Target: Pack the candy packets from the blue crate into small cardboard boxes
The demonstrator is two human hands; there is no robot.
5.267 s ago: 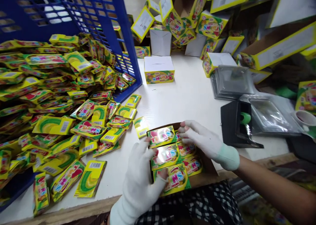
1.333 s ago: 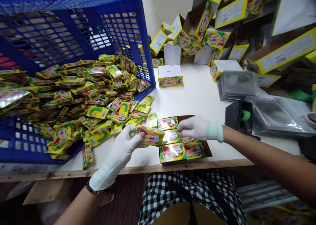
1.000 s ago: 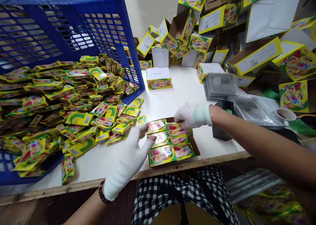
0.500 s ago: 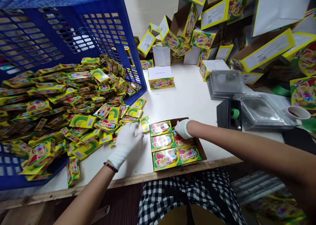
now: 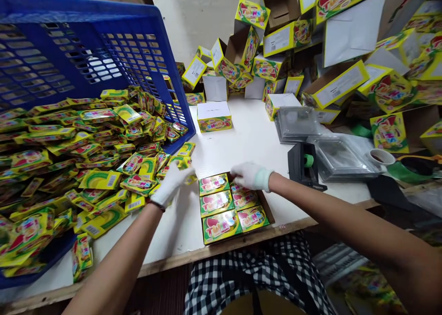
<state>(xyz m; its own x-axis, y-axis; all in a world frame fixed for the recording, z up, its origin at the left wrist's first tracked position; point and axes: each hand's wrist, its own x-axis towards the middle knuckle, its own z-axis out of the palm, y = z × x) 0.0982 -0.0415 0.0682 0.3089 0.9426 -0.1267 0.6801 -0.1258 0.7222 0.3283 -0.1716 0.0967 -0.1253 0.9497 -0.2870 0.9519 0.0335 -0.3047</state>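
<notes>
The right grip [image 5: 251, 176] is hovering over the far right corner of the open box [image 5: 266, 208] in the lower middle of the frame, its fingers partly bent and pointing downward; the fingertips are hiding what lies beneath, so whether it is holding anything cannot be told. The left grip [image 5: 169, 184] is hanging at the right fringe of the loose packets [image 5: 98, 144], fingers loosely spread, and blur is leaving it unclear whether one is between them. Packed packets [image 5: 222, 226] are lying flat in the box, three along its left side and at least two on its right. The packing is looking snug, so a packet going in askew could be catching on its neighbours or bowing the thin cardboard wall. The box is sitting right by the wooden front edge of the surface [image 5: 241, 142] — a firm push toward the lower frame could be tipping it off. On the left, packets are overlapping and spilling from the blue crate [image 5: 79, 13], so drawing one out could be dragging others along; a packet [image 5: 82, 257] at lower left is already resting near the edge. The right forearm is passing close to the black tape dispenser [image 5: 297, 165] — a careless elbow could be nudging it.
</notes>
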